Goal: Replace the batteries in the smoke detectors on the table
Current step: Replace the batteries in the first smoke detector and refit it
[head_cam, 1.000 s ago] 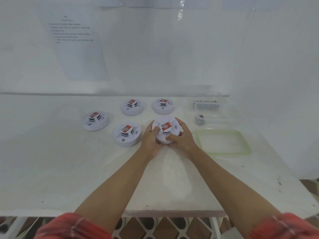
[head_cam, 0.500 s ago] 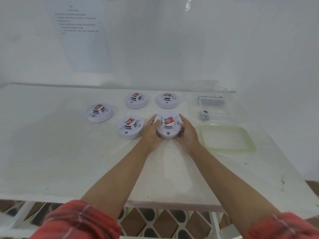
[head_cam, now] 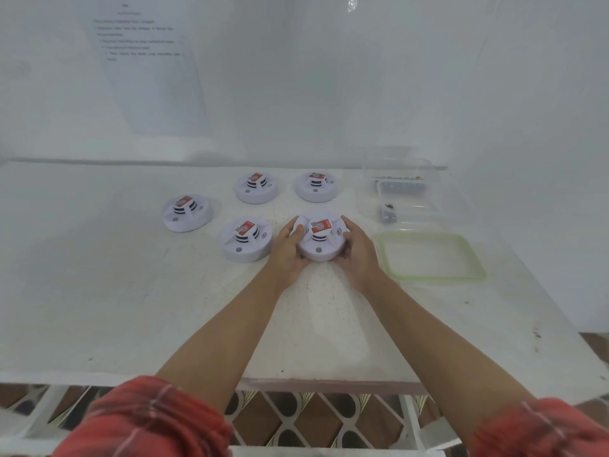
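Observation:
Several white round smoke detectors with red labels lie on the white table (head_cam: 99, 308). Both hands grip the near right detector (head_cam: 321, 245): my left hand (head_cam: 288, 250) curls round its left edge, my right hand (head_cam: 357, 255) round its right edge. Another detector (head_cam: 245, 242) sits just left of my left hand. Further detectors lie at the left (head_cam: 186, 212), back middle (head_cam: 256, 188) and back right (head_cam: 317, 186). Whether the held detector rests on the table or is lifted is unclear.
A clear plastic container (head_cam: 408, 196) with small batteries stands at the back right. Its green-rimmed lid (head_cam: 431, 255) lies flat just right of my right hand. A printed sheet (head_cam: 148, 67) hangs on the wall behind. The table's front edge is near my elbows.
My right hand's fingers moved off the detector's front to its right edge. Both hands stay on the same detector, which has hardly shifted.

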`<action>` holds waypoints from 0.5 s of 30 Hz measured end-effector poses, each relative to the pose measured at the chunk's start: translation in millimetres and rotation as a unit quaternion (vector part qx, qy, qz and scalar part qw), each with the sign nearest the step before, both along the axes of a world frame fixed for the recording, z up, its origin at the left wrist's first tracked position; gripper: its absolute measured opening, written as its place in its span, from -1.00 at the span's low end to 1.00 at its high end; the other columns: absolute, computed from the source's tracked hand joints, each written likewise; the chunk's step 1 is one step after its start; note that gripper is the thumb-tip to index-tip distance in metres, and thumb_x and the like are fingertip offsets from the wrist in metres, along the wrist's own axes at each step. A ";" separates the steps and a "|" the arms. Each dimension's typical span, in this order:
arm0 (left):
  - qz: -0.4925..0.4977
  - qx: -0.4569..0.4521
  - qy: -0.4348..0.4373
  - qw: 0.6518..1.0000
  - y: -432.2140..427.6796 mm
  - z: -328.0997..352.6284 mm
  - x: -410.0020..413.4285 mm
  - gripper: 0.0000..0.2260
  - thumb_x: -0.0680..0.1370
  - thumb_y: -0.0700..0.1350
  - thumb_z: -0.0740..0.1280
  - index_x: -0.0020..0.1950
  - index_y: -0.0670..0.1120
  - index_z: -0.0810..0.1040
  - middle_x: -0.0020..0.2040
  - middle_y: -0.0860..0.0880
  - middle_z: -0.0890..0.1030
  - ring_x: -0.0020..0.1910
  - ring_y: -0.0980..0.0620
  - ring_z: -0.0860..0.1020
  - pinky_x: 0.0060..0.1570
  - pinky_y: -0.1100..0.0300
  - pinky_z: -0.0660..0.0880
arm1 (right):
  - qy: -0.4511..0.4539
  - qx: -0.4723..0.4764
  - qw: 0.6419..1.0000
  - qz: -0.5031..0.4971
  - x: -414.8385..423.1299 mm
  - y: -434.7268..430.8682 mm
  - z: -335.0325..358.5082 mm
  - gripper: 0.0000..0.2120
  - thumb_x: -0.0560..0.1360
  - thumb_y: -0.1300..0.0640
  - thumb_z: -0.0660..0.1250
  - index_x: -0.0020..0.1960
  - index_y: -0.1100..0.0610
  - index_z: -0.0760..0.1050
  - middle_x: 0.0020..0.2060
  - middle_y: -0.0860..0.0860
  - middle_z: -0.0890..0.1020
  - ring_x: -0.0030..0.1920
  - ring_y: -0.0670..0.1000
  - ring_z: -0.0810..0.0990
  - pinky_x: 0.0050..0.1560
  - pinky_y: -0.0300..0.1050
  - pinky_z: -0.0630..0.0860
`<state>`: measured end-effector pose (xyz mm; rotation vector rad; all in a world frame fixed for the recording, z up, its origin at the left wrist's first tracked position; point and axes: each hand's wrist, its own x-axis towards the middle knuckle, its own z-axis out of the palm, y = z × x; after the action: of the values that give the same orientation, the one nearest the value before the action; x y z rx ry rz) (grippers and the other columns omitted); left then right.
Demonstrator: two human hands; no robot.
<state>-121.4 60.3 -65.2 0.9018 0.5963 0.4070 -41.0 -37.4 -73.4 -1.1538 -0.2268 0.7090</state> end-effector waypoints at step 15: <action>-0.007 -0.003 0.002 1.000 0.6 -1.1 0.2 -0.60 0.63 -0.14 0.17 0.47 -0.06 0.27 0.39 -0.10 0.42 0.29 -0.12 0.45 -0.12 0.09 0.54 | 0.008 -0.007 1.000 -0.008 2.9 1.3 -4.2 -0.55 0.40 0.32 0.03 0.21 0.25 0.49 0.17 0.20 0.59 0.19 0.20 0.57 -0.06 -0.07 0.60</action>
<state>-121.2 60.9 -66.3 0.9008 0.5939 0.3911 -38.1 -36.1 -77.6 -1.1617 -0.1998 0.7060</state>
